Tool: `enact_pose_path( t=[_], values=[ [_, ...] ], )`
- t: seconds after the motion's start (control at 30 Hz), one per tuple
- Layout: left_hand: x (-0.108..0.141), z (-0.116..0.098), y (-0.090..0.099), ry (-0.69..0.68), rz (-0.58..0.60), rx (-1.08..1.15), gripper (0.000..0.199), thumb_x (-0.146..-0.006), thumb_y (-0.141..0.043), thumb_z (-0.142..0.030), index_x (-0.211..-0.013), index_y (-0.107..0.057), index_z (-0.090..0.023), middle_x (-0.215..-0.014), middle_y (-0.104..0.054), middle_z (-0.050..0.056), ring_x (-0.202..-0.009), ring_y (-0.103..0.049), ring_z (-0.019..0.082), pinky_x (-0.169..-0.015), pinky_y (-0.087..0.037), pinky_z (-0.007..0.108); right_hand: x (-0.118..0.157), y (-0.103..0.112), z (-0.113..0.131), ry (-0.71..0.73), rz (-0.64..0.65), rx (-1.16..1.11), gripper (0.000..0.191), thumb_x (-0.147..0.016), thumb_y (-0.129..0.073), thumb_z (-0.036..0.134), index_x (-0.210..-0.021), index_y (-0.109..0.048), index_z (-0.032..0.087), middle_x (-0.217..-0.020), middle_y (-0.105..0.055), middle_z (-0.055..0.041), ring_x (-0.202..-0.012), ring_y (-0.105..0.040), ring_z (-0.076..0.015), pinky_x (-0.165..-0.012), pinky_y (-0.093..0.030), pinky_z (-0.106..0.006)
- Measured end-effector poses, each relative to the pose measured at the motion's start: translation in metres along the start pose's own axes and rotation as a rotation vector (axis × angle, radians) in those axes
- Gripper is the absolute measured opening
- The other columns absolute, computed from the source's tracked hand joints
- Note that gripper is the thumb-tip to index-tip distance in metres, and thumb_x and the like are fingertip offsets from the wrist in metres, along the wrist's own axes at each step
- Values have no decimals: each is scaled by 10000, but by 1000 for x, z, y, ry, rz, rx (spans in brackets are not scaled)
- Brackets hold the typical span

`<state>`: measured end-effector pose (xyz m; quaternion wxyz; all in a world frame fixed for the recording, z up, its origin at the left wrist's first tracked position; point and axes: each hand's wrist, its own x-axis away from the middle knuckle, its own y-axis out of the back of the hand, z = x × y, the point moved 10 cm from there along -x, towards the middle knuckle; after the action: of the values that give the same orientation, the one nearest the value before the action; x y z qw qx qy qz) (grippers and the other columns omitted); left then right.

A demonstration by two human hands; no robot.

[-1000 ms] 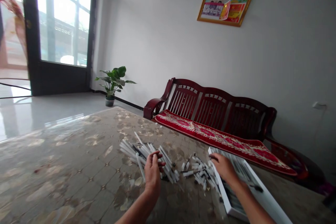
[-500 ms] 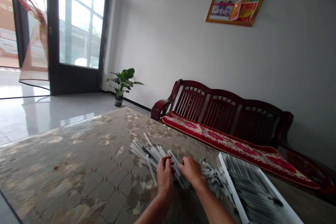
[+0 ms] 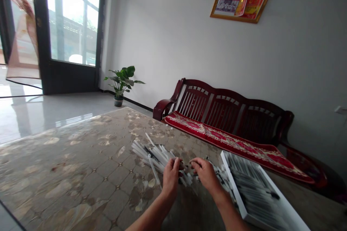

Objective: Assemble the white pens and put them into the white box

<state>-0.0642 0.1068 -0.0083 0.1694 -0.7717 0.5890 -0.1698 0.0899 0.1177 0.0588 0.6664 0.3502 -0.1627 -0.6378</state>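
Slim whitish translucent tubes, with a dark one among them, lie in a loose pile on the table, fanned out to the left. My left hand is at the right end of this pile, thumb and fingers closed together; what they grip is hidden. A short gap to its right, my right hand has its thumb and forefinger pinched, and anything between them is too small to make out. Small white and dark pieces are heaped beyond the right wrist, against a white box of pale and dark slender sticks.
A patterned cover spreads over the table. Behind it stands a dark red wooden bench with a red floral cushion. A potted plant is on the floor near the glass door.
My right hand has moved away from my left, widening the gap between them. A tube seen between the hands earlier no longer shows there. The whole view has shifted slightly.
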Motion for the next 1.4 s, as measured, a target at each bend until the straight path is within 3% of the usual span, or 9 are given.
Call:
enact_pose_path(
  t=[0.07, 0.17, 0.37, 0.57, 0.73, 0.87, 1.03, 1.23, 1.4],
  values=[
    [-1, 5, 6, 37, -52, 62, 418, -687, -653, -566, -767, -635, -156, -657, -639, 27, -613, -617, 157, -499, -453, 226, -2, 15, -22, -66, -40, 145, 243, -827, -502, 276, -872, -727, 195, -804, -732, -33, -739, -670, -178, -665, -485, -258],
    [-3, 11, 9, 65, -90, 121, 440, -655, -681, -582, -766, -612, -161, -666, -647, 29, -605, -632, 162, -511, -483, 245, -2, 17, -32, -37, 43, 466, 211, -807, -537, 184, -830, -744, 218, -900, -728, -38, -893, -672, -177, -782, -468, -253],
    [-7, 17, 5, 68, -71, 168, 415, -638, -719, -542, -749, -570, -171, -675, -673, 35, -584, -645, 163, -526, -513, 265, 7, -15, -3, 126, 224, 857, 203, -859, -562, 148, -902, -744, 227, -998, -711, -64, -993, -654, -193, -784, -457, -240],
    [-3, 18, 4, 114, -69, 205, 416, -654, -738, -519, -787, -569, -163, -763, -712, 71, -601, -678, 171, -530, -537, 270, 5, -33, 7, 187, 313, 1020, 313, -867, -451, 20, -971, -713, 157, -1041, -702, -123, -1008, -653, -220, -770, -464, -271],
    [1, 18, 3, 147, -84, 234, 323, -745, -714, -438, -809, -566, -158, -796, -728, 88, -599, -698, 170, -523, -546, 255, 3, -18, 12, 217, 224, 977, 232, -858, -496, 51, -980, -662, 158, -1011, -701, -123, -975, -650, -231, -798, -436, -288],
    [4, 19, 1, 187, -95, 289, 185, -850, -643, -319, -840, -554, -157, -825, -741, 100, -598, -710, 160, -556, -572, 258, 7, 5, 26, 185, 62, 720, 167, -916, -461, 157, -969, -609, 214, -965, -698, -60, -924, -642, -189, -777, -408, -252],
    [11, 18, -1, 248, -112, 345, 74, -927, -543, -228, -892, -529, -164, -851, -749, 103, -594, -715, 143, -580, -595, 264, 22, 5, 42, 229, -22, 499, 192, -927, -438, 190, -932, -624, 239, -958, -673, -28, -912, -628, -170, -767, -406, -240],
    [13, 22, -6, 266, -68, 312, 109, -904, -580, -249, -855, -526, -168, -832, -747, 90, -594, -712, 142, -579, -596, 262, 27, 3, 35, 211, -62, 430, 206, -894, -474, 152, -886, -660, 242, -914, -660, -26, -879, -628, -170, -777, -424, -239],
    [10, 25, -14, 205, 30, 234, 277, -791, -691, -406, -831, -535, -180, -785, -735, 64, -630, -724, 180, -561, -584, 273, 33, 6, 38, 238, -88, 432, 263, -847, -453, 72, -866, -660, 234, -920, -657, -37, -888, -622, -168, -794, -435, -242]
  ],
)
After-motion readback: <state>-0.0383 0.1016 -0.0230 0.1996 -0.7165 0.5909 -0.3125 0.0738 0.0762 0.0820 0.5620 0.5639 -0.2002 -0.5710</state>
